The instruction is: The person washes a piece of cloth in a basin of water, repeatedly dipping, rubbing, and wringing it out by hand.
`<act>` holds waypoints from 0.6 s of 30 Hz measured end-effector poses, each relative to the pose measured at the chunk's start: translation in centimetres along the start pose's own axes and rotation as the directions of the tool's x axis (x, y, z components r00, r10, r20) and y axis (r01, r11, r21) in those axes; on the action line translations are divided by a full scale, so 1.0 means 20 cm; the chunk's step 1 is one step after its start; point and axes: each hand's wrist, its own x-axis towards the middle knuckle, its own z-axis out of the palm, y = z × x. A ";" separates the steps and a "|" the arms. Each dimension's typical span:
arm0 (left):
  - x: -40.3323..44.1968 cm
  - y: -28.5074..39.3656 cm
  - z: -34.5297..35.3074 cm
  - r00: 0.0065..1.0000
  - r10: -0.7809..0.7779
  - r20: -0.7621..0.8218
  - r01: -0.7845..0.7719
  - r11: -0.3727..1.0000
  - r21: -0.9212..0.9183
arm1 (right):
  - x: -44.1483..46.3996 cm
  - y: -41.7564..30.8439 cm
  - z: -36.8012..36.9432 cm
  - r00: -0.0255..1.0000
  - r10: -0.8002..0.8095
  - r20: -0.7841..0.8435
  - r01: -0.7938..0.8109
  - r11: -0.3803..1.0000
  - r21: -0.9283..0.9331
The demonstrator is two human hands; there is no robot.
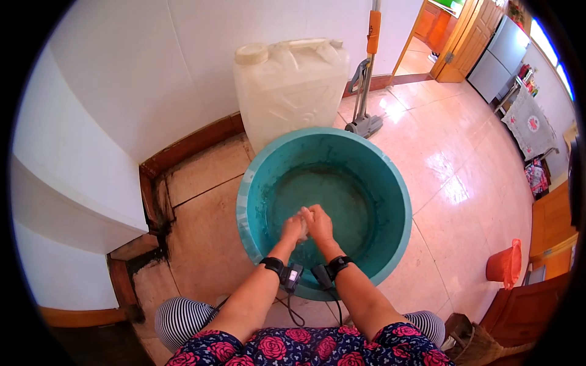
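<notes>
A large teal tub (400, 219) stands on the tiled floor in front of me, with what looks like shallow water at its bottom. Over its inside, my left hand (295, 226) and my right hand (318, 223) are pressed together, fingers curled. Something pale and whitish shows between them, too small to make out. Black straps with small devices and cables are on both wrists.
Behind the tub, a whitish plastic jerrycan (293, 85) stands by the wall, beside a mop (365, 122). A red bin (504, 265) is at the right. Farther back are a fridge (499, 58) and an open wooden door (464, 39).
</notes>
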 end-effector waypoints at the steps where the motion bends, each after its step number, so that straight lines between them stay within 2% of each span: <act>1: -0.02 0.02 0.00 0.997 -0.008 -0.073 -0.001 0.993 -0.121 | 0.01 0.06 0.02 0.998 -0.003 -0.061 0.006 0.999 0.043; 2: -0.04 0.04 0.00 0.989 -0.025 -0.145 -0.011 0.971 -0.241 | 0.02 0.12 0.04 0.993 -0.005 -0.122 0.015 0.996 0.086; 5: 0.18 -0.23 0.00 0.902 0.219 -0.372 -0.237 0.971 -0.002 | 0.02 0.17 0.02 0.984 0.022 -0.179 0.003 0.990 0.138; 7: 0.25 -0.29 -0.04 0.928 0.015 -0.373 -0.120 0.957 -0.262 | 0.04 0.25 0.04 0.989 0.048 -0.138 -0.028 0.990 0.141; 9: 0.21 -0.25 -0.05 0.915 -0.175 -0.364 -0.022 0.878 -0.477 | 0.05 0.31 0.03 0.993 0.026 -0.117 -0.010 0.991 0.135; 11: 0.26 -0.30 -0.07 0.889 -0.160 -0.430 0.063 0.971 -0.230 | 0.04 0.36 -0.02 0.992 -0.046 -0.116 0.060 0.991 0.122; 12: 0.29 -0.33 -0.08 0.876 -0.144 -0.460 0.110 0.989 -0.100 | 0.04 0.42 -0.02 0.993 -0.055 -0.105 0.061 0.997 0.053; 13: 0.23 -0.30 -0.04 0.884 -0.089 -0.460 -0.009 0.978 -0.207 | 0.04 0.50 -0.01 0.994 -0.064 -0.092 0.063 0.998 -0.016; 16: 0.22 -0.28 -0.06 0.919 -0.070 -0.389 0.028 0.993 -0.114 | -0.01 0.53 0.02 0.995 -0.065 -0.077 0.051 0.984 -0.169; 17: 0.22 -0.28 -0.05 0.909 -0.079 -0.410 0.035 0.993 -0.115 | -0.03 0.52 0.02 0.995 -0.061 -0.075 0.044 0.976 -0.213; 18: 0.13 -0.19 -0.03 0.898 -0.089 -0.431 0.042 0.992 -0.117 | -0.04 0.55 0.05 0.997 -0.070 0.032 0.076 0.976 -0.206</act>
